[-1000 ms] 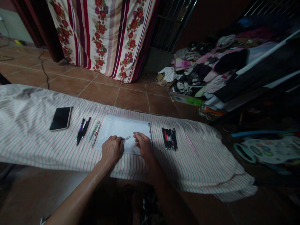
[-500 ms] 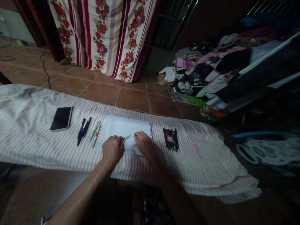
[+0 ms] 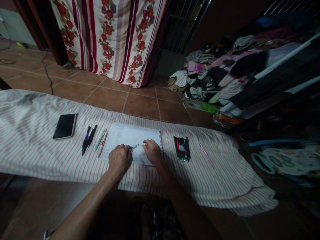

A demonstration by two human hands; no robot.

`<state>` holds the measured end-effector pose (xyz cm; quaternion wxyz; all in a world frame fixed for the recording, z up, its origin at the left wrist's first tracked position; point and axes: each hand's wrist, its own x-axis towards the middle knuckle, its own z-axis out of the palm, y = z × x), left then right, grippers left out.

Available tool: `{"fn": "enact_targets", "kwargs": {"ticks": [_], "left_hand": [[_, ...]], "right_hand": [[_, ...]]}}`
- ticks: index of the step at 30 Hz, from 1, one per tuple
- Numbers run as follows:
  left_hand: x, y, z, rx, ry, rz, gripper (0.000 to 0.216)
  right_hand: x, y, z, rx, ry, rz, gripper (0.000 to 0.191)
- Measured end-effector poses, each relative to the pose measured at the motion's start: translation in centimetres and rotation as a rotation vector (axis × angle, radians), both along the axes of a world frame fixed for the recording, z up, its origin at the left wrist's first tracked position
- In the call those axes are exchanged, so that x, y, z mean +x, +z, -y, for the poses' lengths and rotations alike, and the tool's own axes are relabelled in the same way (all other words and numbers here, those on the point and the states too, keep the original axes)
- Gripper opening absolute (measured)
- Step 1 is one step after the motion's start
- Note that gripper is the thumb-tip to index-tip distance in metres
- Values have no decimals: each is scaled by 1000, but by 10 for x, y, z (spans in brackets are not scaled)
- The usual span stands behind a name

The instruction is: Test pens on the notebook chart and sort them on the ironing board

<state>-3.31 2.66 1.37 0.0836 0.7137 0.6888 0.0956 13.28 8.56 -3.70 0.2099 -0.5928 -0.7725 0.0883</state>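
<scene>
Over the spiral notebook (image 3: 135, 131), my left hand (image 3: 120, 158) is closed around a slim dark pen (image 3: 135, 146), whose silvery end points right. Most of the pen is hidden in the fist. My right hand (image 3: 153, 151) pinches at the far end of that silvery part; a small dark piece shows at its fingertips, too small to name. Both hands rest low over the notebook's written page. Just left of the notebook lie two light-coloured pens (image 3: 102, 142), then several dark pens (image 3: 89, 140). A row of black pens (image 3: 182, 148), one with red, lies right of the notebook.
A striped cloth (image 3: 225, 180) covers the long table. On it, a tablet or phone (image 3: 65, 126) lies at the left and a pink pen (image 3: 206, 154) at the right. Beyond are a floral curtain (image 3: 120, 40), tiled floor (image 3: 142, 103) and a heap of clothes (image 3: 225, 70).
The right fingertips have come slightly left, and the gap between them and the pen's silvery end has narrowed. My left hand stays nearly still; the objects on the cloth have not moved.
</scene>
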Motion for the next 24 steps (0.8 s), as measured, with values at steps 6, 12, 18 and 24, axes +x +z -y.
{"fn": "enact_targets", "kwargs": {"ticks": [6, 12, 18, 24], "left_hand": [[0, -1, 0, -11, 5, 4, 29], [0, 1, 1, -32, 6, 13, 30], [-1, 0, 2, -22, 5, 10, 30], [-1, 1, 3, -7, 11, 0, 29]], "right_hand": [[3, -4, 4, 12, -4, -112, 18], [5, -8, 7, 27, -9, -183, 20], [5, -9, 13, 29, 33, -180, 19], [2, -5, 17, 38, 61, -118, 17]]}}
